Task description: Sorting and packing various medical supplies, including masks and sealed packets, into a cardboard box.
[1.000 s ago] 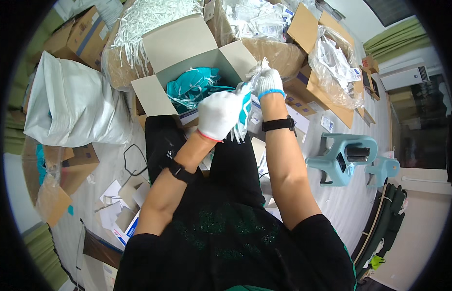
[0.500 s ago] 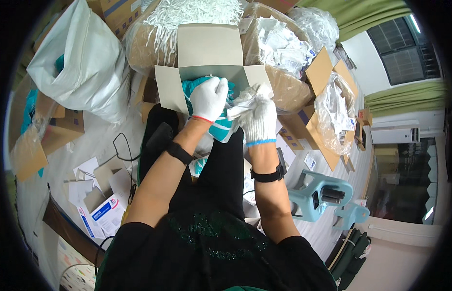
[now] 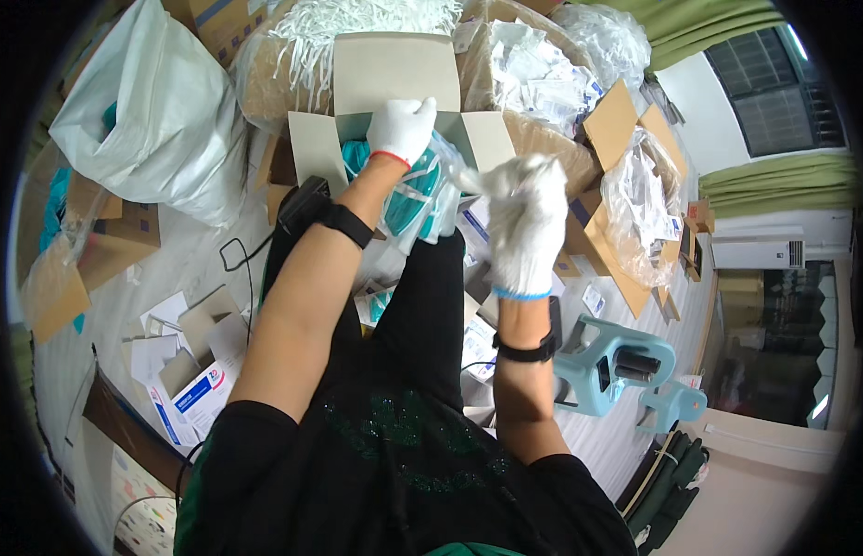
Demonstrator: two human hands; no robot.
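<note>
An opened carton point(image 3: 394, 79), pale inside, stands before my knees with its flaps spread. Teal cup-shaped pieces with white straps point(image 3: 410, 206) lie in and over its near side, partly inside a clear plastic bag point(image 3: 443, 211). My left hand point(image 3: 401, 128), in a white glove with a red cuff edge, is closed in a fist above them; what its fingers grip is hidden. To the right of the carton, my right hand point(image 3: 529, 218), in a knitted white glove with a blue edge, is raised and closed. Motion smears its fingers, and a blurred whitish strip point(image 3: 470, 179) shows beside them.
A large white sack point(image 3: 158, 120) stands at the left. Behind the carton are a heap of white straps point(image 3: 367, 28) and a plastic-lined box of white packets point(image 3: 543, 79). Flattened cartons point(image 3: 195, 398) lie at lower left; a light-blue stool point(image 3: 603, 366) stands right.
My right hand has moved right and toward me, away from the teal pieces. My left hand has moved up and slightly farther away. The clear bag now spreads over the carton's near side.
</note>
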